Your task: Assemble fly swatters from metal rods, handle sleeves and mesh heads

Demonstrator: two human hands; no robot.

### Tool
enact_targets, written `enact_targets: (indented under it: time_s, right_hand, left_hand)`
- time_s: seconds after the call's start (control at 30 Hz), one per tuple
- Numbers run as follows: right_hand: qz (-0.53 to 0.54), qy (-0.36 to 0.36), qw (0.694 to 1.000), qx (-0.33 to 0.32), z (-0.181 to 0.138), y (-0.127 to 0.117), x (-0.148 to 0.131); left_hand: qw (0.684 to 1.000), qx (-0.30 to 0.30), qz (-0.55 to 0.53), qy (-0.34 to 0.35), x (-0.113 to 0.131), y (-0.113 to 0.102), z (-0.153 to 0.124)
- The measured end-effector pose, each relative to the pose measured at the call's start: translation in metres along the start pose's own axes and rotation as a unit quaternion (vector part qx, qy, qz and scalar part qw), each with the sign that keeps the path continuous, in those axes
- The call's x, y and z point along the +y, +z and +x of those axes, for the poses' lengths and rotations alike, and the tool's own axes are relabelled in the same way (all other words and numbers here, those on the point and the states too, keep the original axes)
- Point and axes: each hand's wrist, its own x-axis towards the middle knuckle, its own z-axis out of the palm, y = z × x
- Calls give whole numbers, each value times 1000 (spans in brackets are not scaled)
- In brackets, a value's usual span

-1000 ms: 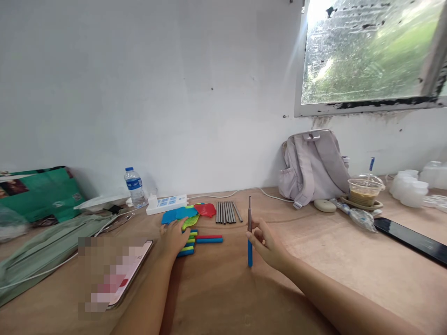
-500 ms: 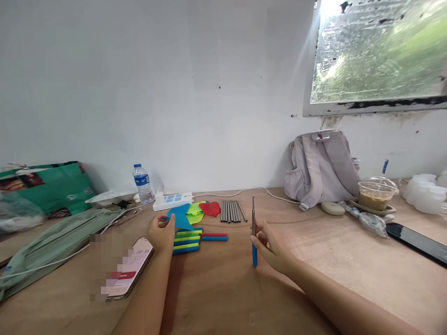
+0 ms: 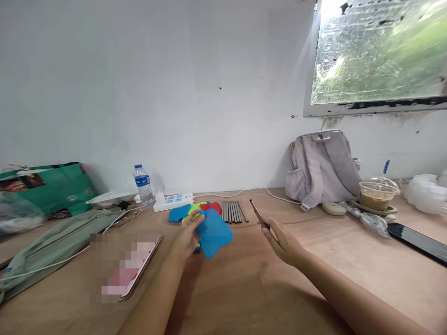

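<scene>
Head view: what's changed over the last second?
The left hand has lifted a blue flap off the coloured pile and carried it rightward. The right hand keeps its grip on the rod, now tilted, top leaning left, its blue lower part out of sight. The metal tubes, backpack and bottle stayed put.

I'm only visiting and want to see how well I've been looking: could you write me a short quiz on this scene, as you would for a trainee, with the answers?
1. What colour is the sheet held up over the table?
2. Which of the person's two hands holds the rod?
3. True or false: in this view, the bottle stands to the left of the backpack.

Key:
1. Blue; the left hand holds it.
2. The right hand.
3. True.
</scene>
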Motion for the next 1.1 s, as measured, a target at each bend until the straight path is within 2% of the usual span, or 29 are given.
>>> enact_targets:
  time_s: [0.1,0.2,0.3,0.43,0.7,0.97,1.1]
  right_hand:
    - [-24,-39,998,38,2,-7,10]
    - [-71,-77,994,12,2,-10,17]
    - [-98,-113,989,-21,2,-10,20]
    - [-105,-130,985,-44,3,-11,20]
    - [-90,-113,988,-60,3,-13,22]
    - [-93,-135,985,-57,4,-18,18]
    - [-115,-156,978,-80,5,-19,10]
  left_hand:
    - [988,-130,62,-58,-7,9,-14]
    - [949,-267,138,-98,-12,13,-24]
    - [914,-335,202,-106,-13,15,-30]
    - [904,-342,231,-112,-14,16,-32]
    - [902,-326,266,-97,-13,16,-31]
    - [863,-362,335,-108,-17,19,-34]
    - [850,-380,349,-105,-22,16,-31]
